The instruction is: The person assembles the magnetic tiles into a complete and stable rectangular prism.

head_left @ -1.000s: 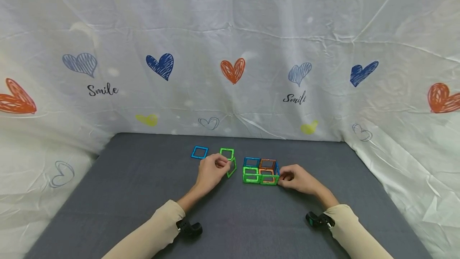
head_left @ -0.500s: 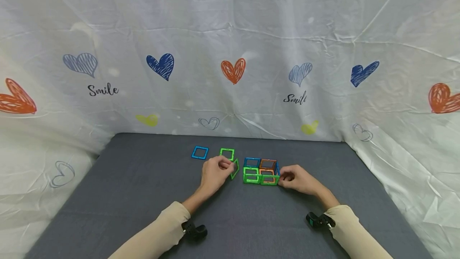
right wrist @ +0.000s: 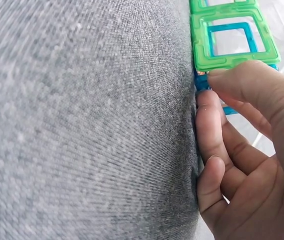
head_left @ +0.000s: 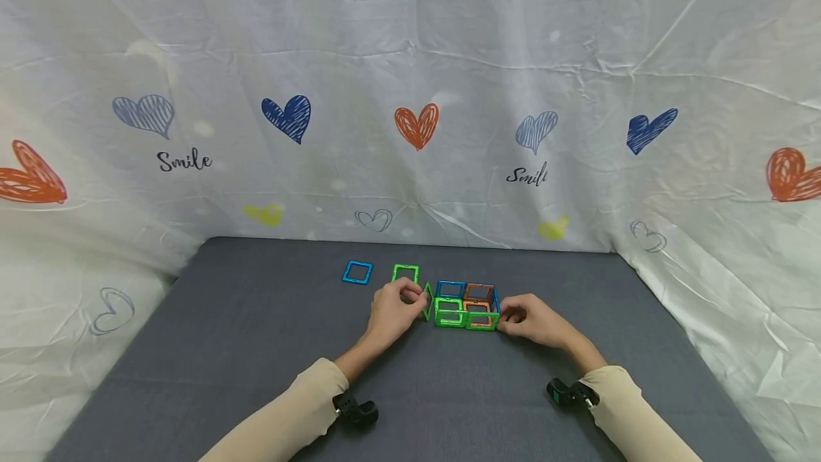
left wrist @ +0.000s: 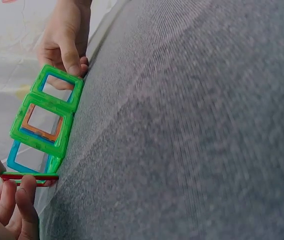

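My left hand [head_left: 396, 309] pinches a green square magnetic tile [head_left: 428, 301] between thumb and fingers. That tile stands upright at the left end of a low box of magnetic tiles [head_left: 450, 299]; in the left wrist view it appears edge-on, close to the box. Green frames form the box's front, with blue and orange ones behind and inside. At the box's right end, my right hand [head_left: 532, 319] has its fingers curled, with thumb and fingertips holding a blue tile [right wrist: 202, 82] at its corner. Most of that blue tile is hidden in the right wrist view.
Behind my left hand a green square tile [head_left: 405, 267] lies flat, partly covered by the hand. A blue square tile [head_left: 355, 281] lies further left. Everything rests on a dark grey cloth-covered table [head_left: 256, 348], with a white heart-print curtain [head_left: 474, 55] behind it.
My left hand has carried the green tile rightward, from beside the flat green tile to the box's left end. The right hand and the box have stayed in place.
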`<act>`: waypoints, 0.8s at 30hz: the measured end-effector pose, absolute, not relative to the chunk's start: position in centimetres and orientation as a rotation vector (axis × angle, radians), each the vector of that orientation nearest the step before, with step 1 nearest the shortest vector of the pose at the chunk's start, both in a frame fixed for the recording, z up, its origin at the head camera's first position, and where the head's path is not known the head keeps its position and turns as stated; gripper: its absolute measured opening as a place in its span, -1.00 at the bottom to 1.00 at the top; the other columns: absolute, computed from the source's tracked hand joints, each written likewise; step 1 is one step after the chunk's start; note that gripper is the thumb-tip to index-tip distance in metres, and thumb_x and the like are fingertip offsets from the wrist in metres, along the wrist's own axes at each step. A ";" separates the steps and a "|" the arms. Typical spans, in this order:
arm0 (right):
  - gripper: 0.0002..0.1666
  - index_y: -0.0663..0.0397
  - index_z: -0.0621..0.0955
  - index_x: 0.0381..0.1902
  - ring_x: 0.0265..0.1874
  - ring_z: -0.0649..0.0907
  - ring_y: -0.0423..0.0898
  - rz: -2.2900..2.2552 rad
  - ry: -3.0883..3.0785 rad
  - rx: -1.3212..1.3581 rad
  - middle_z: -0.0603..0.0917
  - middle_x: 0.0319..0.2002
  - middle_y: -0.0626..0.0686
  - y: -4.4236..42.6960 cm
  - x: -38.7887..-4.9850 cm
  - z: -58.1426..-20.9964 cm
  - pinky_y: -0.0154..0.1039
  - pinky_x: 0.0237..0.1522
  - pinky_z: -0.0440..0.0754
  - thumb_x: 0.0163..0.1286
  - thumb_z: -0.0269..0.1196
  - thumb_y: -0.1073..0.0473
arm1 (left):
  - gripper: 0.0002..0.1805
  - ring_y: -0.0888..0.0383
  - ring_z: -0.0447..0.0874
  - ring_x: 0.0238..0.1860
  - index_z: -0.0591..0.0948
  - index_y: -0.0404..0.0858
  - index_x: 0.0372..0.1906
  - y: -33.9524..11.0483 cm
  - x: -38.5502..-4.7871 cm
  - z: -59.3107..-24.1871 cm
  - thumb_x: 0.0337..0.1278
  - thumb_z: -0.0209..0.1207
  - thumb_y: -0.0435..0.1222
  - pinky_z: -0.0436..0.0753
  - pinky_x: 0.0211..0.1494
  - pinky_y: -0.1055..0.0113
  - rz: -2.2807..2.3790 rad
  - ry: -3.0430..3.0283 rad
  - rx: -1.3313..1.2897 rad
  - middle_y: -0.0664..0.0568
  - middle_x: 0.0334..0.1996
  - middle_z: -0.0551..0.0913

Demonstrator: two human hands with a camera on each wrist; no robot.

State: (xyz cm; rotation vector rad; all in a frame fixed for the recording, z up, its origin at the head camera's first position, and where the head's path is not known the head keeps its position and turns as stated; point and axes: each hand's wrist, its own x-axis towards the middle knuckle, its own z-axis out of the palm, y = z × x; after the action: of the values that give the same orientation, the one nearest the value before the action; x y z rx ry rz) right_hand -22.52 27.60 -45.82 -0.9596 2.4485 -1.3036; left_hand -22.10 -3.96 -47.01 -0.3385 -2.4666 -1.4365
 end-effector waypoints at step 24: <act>-0.88 0.21 0.72 -0.14 -0.45 0.57 -0.11 -1.299 2.440 -0.866 0.70 -0.31 0.07 27.6 -22.4 -45.6 -0.30 -0.42 0.52 0.40 0.32 0.41 | -0.87 0.26 0.60 -0.61 0.69 -0.22 -0.22 -2.6 -22.4 -46.3 0.27 0.36 -0.23 0.58 -0.52 0.28 -1.574 -2.567 -0.355 0.19 -0.52 0.65</act>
State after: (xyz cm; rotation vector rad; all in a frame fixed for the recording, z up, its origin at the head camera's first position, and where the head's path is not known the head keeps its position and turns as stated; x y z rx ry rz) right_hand -22.39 27.57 -45.63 -0.8661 2.4396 -1.2993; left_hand -22.39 -2.55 -46.29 -0.3545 -2.5666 -1.5745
